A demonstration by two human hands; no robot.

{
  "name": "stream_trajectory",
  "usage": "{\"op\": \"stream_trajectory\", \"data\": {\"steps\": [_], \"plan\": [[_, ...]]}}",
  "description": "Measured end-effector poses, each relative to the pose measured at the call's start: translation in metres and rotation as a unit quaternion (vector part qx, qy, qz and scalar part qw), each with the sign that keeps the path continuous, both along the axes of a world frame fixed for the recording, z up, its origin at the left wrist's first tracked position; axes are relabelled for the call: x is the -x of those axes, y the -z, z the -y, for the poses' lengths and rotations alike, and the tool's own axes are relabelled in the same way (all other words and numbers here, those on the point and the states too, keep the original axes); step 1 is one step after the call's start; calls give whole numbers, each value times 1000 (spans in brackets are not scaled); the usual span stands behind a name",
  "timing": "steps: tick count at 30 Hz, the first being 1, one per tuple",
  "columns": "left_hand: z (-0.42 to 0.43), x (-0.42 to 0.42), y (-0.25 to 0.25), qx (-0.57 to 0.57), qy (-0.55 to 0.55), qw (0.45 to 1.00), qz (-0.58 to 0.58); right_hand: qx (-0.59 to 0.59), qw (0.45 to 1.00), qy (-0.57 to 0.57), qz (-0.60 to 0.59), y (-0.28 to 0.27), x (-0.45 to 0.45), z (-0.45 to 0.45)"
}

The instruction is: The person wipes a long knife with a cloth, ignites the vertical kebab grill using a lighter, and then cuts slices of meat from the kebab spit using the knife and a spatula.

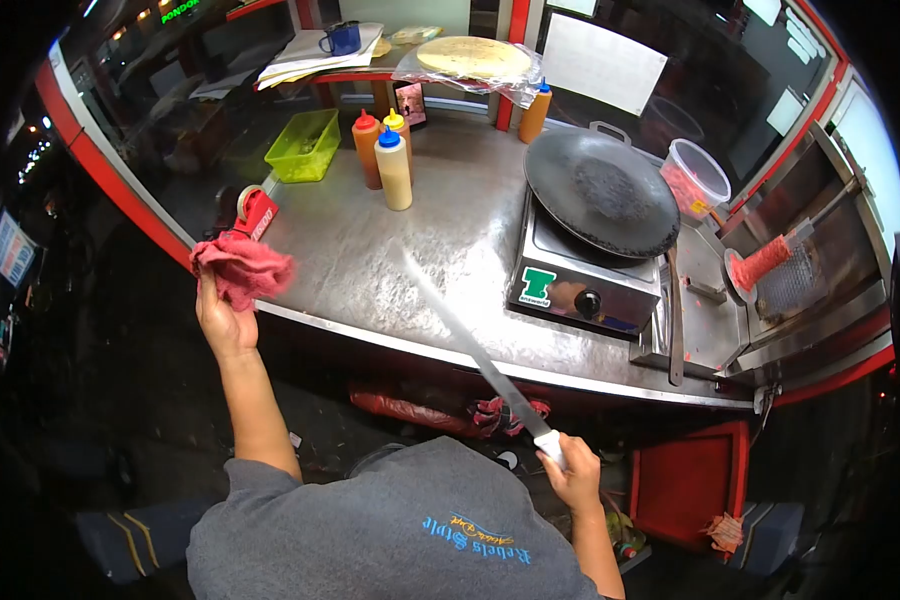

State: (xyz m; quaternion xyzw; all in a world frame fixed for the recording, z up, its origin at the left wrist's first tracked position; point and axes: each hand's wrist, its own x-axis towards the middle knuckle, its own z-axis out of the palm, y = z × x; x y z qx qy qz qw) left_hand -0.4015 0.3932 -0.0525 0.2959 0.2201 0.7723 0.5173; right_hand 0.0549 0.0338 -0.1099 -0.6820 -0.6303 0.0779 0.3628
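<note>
Bunched pink-red cloth [245,270] is gripped in my left hand [226,322], at the left front corner of the steel counter, just below a red tape dispenser [257,212]. In my right hand [574,470] is the white handle of a long knife [478,357]. The blade slants up and left over the counter's front edge, its tip above the steel surface. My right hand itself is in front of the counter, low in the view. Cloth and blade are well apart.
A black pan [602,190] sits on a gas stove [582,280]. Squeeze bottles [394,172] and a green basket [303,146] stand at the back left. Right of the stove are a plastic tub [694,178] and a meat spit [762,264]. A red bin [688,485] is below.
</note>
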Motion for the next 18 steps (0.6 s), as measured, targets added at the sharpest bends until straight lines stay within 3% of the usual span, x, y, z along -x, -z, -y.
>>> {"op": "stream_trajectory", "data": {"steps": [3,7,11,13,15,16,18], "plan": [[9,-15,11,-30,94,994,-44,-17,999,37,-33,1,5,-2],[28,-69,34,24,148,988,-33,-33,995,59,-77,5,25,-13],[38,-134,52,50,198,961,-186,-42,993,57,-93,4,37,-20],[37,-150,57,93,263,864,-418,-38,992,57,-104,7,39,-21],[43,-157,58,-17,185,680,-709,-34,992,58,-107,7,41,-21],[43,-160,61,24,187,693,-696,-35,992,54,-107,7,41,-20],[39,-168,64,44,164,836,-522,-37,993,46,-105,8,41,-18]]}}
